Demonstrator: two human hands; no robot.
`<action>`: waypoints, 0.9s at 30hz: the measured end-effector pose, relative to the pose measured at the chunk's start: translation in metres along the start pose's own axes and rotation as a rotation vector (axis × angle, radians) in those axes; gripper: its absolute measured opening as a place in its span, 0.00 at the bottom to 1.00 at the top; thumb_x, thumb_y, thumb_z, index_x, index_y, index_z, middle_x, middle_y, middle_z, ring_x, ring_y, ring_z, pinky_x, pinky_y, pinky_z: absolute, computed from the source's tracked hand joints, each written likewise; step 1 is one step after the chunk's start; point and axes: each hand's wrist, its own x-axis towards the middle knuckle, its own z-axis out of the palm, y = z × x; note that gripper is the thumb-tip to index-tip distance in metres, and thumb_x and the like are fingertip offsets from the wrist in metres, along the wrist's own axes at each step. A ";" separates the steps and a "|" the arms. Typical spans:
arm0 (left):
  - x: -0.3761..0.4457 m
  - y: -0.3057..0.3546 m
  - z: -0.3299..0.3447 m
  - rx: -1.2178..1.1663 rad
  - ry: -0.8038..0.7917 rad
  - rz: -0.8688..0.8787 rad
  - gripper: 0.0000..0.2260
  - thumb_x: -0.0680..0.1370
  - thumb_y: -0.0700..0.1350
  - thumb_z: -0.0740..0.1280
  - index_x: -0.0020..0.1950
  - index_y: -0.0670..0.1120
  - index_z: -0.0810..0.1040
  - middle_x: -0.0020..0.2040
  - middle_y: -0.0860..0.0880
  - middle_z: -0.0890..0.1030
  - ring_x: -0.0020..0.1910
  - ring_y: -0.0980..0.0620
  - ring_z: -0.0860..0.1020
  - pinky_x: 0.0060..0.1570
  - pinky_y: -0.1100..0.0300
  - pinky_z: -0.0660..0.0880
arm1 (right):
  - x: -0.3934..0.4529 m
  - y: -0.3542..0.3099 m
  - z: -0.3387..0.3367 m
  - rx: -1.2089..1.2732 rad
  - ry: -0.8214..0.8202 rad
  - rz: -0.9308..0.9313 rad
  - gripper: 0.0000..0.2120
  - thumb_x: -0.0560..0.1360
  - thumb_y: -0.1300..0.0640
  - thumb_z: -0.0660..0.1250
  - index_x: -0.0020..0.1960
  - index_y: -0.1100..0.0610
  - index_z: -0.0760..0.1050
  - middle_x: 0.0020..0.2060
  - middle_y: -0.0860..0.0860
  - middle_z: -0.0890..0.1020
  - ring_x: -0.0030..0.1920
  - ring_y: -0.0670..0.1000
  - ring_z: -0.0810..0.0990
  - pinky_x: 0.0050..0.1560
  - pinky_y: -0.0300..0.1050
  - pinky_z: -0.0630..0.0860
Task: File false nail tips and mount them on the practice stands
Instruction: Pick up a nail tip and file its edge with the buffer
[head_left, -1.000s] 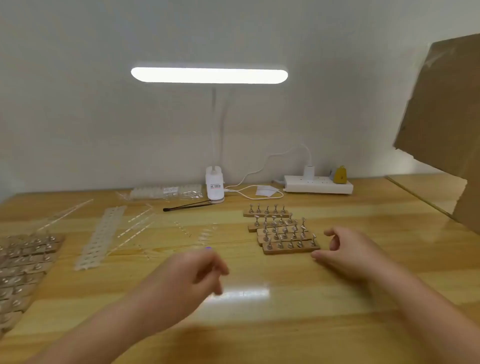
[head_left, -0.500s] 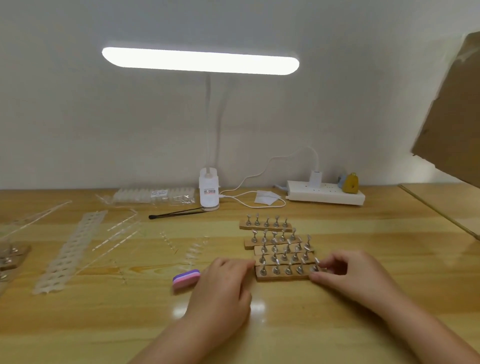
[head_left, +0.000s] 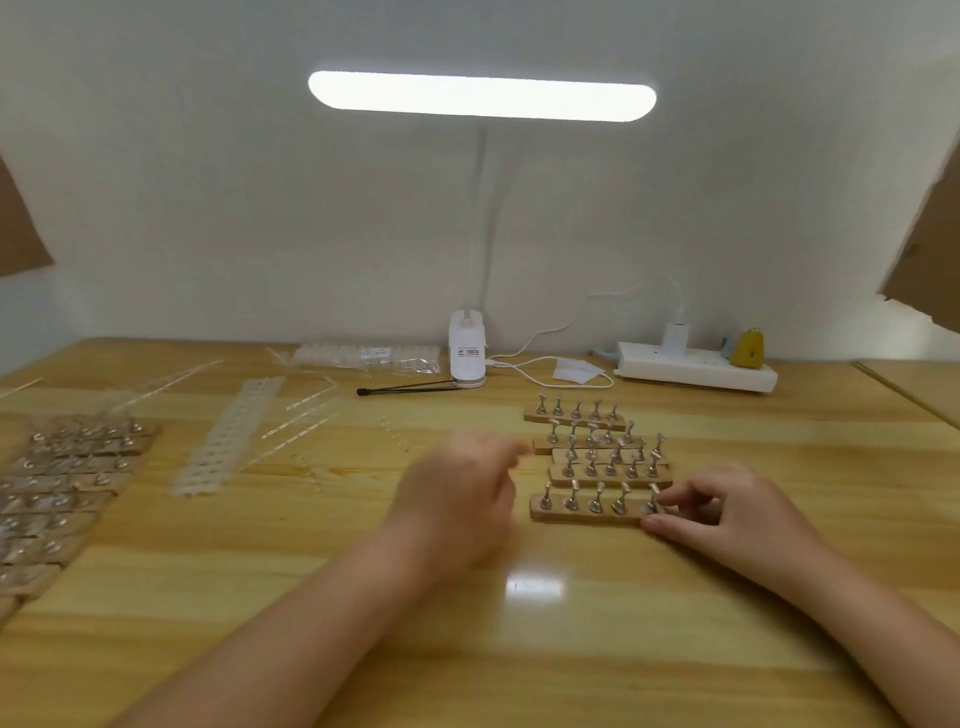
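A lit lamp (head_left: 481, 96) stands on the wooden table (head_left: 519, 649) by a white wall. In front of the lamp, the right hand (head_left: 727, 512) pinches the nearest stand (head_left: 589, 508). The left hand (head_left: 457, 499) is blurry; can't tell its grip.

Five wooden stands (head_left: 597, 457), pegs upright

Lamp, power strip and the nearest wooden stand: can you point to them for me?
Lamp (head_left: 481, 96), head view, middle of the lit bar.
Power strip (head_left: 696, 371), head view, its white top face.
Nearest stand (head_left: 584, 513), head view, front edge of the wooden base.
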 end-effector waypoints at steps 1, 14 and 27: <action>0.007 -0.012 -0.013 -0.059 0.120 -0.082 0.12 0.77 0.38 0.63 0.56 0.49 0.80 0.49 0.51 0.82 0.49 0.51 0.78 0.47 0.53 0.77 | 0.000 0.000 -0.001 -0.016 0.008 -0.026 0.20 0.57 0.28 0.66 0.37 0.41 0.80 0.31 0.42 0.79 0.42 0.41 0.75 0.42 0.46 0.76; -0.012 -0.184 -0.080 0.629 -0.211 -0.934 0.17 0.77 0.54 0.62 0.64 0.50 0.76 0.59 0.44 0.80 0.57 0.42 0.77 0.53 0.55 0.73 | -0.004 -0.003 0.001 -0.037 0.068 -0.091 0.12 0.62 0.34 0.71 0.37 0.42 0.79 0.31 0.42 0.79 0.44 0.41 0.74 0.44 0.47 0.75; -0.021 -0.221 -0.086 0.485 0.052 -1.038 0.18 0.68 0.56 0.72 0.44 0.43 0.76 0.42 0.41 0.80 0.44 0.40 0.79 0.46 0.50 0.78 | -0.004 -0.011 0.002 -0.240 0.083 -0.095 0.13 0.68 0.34 0.68 0.44 0.41 0.79 0.34 0.39 0.78 0.48 0.43 0.72 0.51 0.44 0.63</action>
